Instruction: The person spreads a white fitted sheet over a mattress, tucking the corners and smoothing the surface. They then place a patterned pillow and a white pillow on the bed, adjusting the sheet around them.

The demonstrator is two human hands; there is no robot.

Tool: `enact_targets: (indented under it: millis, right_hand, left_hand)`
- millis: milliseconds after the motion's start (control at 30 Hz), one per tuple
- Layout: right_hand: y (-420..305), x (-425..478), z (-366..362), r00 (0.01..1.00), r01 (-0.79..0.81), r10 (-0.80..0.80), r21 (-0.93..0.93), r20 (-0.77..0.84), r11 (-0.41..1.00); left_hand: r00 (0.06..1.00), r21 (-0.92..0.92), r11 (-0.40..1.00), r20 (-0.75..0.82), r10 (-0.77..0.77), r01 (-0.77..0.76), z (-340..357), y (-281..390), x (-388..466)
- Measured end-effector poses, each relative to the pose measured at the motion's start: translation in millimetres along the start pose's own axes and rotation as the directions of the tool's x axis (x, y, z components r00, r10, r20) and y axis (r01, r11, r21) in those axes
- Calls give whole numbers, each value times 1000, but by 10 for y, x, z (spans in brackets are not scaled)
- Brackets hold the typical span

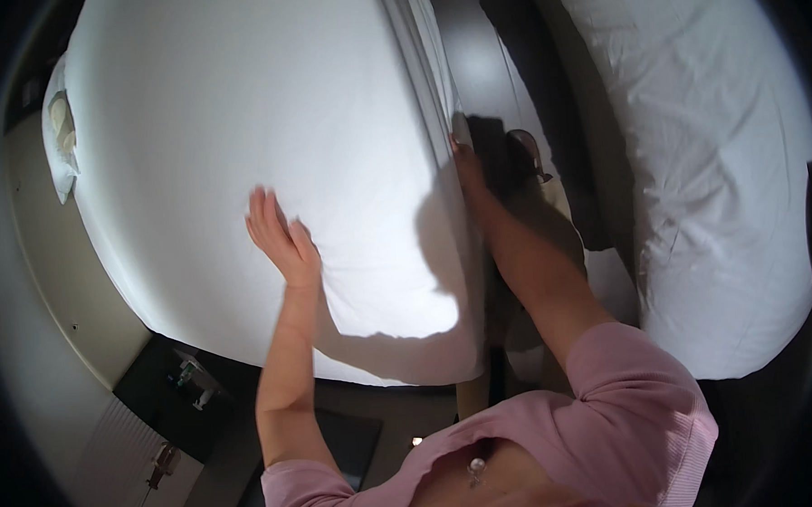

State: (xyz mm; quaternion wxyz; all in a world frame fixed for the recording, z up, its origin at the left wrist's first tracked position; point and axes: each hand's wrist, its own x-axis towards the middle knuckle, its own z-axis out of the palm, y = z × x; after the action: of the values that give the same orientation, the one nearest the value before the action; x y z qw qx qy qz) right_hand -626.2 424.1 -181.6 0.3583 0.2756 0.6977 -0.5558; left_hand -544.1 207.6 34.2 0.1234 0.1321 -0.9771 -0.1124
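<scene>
A white sheet (pixel 251 124) lies over the bed in front of me, mostly smooth, with a few creases by its right edge. My left hand (pixel 276 235) is over the sheet's middle, palm down, fingers extended and thumb apart, holding nothing. Whether it presses on the cloth or hovers is hard to tell. At the bed's right side, my right hand (pixel 467 161) reaches down against the hanging edge of the sheet. Shadow and cloth obscure its fingers, so a grip on the fabric cannot be made out. My shadow falls across the sheet's near right corner.
A second bed with rumpled white bedding (pixel 708 172) stands to the right, across a narrow dark gap. A pillow (pixel 61 146) shows at the far left edge. Small items stand on a shelf (pixel 197 378) at lower left.
</scene>
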Motion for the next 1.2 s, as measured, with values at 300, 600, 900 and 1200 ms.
enact_targets:
  millis: [300,600,900,1200]
  right_hand:
    - [19,-215,-141,998,-46,42,118,40,992]
    - [177,302,-154,990,-136,139,92,-23,986]
    - [-197,165,-212,995,-79,70,126,70,989]
    - [-1299,717,-259,990,96,-131,400,60,911]
  left_hand:
    - [876,39,882,146,459,-469,707,1515,2444]
    - [889,-9,901,-170,425,-433,1126,1119,3104]
    - [832,-22,861,-271,484,-508,1361,1170,2930]
    - [918,-10,931,-169,358,-365,1470,1237,2567]
